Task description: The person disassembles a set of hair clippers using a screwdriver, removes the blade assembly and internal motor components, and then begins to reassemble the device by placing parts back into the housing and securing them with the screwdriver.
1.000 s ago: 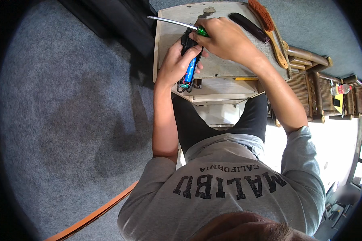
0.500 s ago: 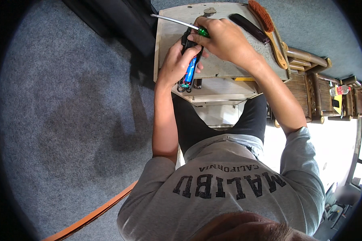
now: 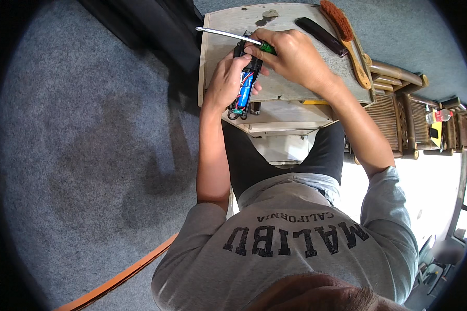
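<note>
My left hand [image 3: 224, 85] is wrapped around an opened black handheld device [image 3: 253, 66], its thumb on the near side edge. Inside the casing lie a blue cylindrical battery [image 3: 245, 91], thin red wires and a small green circuit board [image 3: 238, 111] at the near end. My right hand [image 3: 299, 58] holds a screwdriver with a green handle [image 3: 267, 47]; its metal shaft points left, above the far end of the device. Thumb and fingertips of that hand also meet at the device's far end, where what they pinch is hidden.
Both hands work over a pale wooden table [image 3: 290, 92] with stains. Farther right on it lie a long dark cover-like piece [image 3: 321, 36] and a brush [image 3: 359, 70] with reddish bristles and a wooden handle. Bamboo furniture [image 3: 394, 75] stands at the right, with a bottle [image 3: 441, 116] on it.
My left thumb has drawn back and up, uncovering more of the battery and wires. My right hand has shifted slightly right, and the screwdriver has dropped a little with it.
</note>
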A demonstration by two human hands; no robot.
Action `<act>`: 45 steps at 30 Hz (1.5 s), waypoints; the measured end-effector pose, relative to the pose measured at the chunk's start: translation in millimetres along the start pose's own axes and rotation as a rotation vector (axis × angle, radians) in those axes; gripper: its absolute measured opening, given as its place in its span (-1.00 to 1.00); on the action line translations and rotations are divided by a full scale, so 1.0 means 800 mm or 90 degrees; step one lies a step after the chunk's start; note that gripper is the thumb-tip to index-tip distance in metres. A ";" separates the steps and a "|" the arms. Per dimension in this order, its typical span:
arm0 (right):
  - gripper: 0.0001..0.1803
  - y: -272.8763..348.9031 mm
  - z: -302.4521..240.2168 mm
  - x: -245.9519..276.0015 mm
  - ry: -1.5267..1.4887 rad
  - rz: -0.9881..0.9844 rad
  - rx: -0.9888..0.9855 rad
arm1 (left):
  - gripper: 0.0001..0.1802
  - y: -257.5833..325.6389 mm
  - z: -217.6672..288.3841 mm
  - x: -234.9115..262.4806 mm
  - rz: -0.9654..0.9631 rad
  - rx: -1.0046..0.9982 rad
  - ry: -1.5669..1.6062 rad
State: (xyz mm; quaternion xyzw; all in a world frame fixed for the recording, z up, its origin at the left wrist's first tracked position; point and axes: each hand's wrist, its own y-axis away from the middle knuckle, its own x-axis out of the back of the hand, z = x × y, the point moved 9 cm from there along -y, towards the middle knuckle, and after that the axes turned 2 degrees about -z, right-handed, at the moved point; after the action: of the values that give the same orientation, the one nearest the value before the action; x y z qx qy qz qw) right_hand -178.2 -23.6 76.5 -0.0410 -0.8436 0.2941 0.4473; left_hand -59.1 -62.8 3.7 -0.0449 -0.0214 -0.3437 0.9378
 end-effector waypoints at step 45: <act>-0.73 0.068 0.007 0.107 0.042 -0.153 -0.037 | -0.54 0.002 -0.001 0.000 0.007 0.001 0.004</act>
State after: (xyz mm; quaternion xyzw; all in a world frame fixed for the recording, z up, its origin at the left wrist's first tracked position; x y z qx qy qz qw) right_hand -244.1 47.4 107.4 0.0379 -0.8353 0.2125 0.5056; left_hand -57.9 -61.6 3.0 -0.0432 -0.0185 -0.3388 0.9397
